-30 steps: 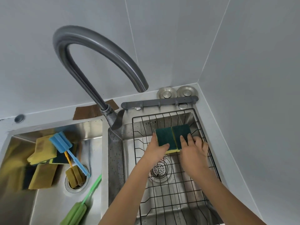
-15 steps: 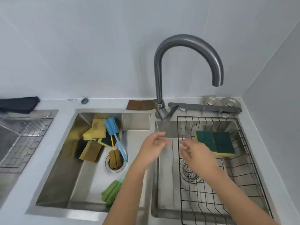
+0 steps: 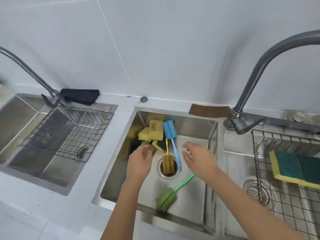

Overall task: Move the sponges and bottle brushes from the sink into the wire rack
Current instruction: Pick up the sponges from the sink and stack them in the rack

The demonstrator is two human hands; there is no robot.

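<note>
Two sponges (image 3: pixel 297 168) in wire rack (image 3: pixel 259 170); yellow sponges (image 3: pixel 152 130), three brushes (image 3: pixel 170 134) left in sink (image 3: pixel 195 125); hands (image 3: pixel 139 163) (image 3: pixel 199 158) open, empty

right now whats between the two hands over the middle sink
In the head view, between the left hand and right hand lie the blue bottle brush, the yellow bottle brush and the drain.
</note>
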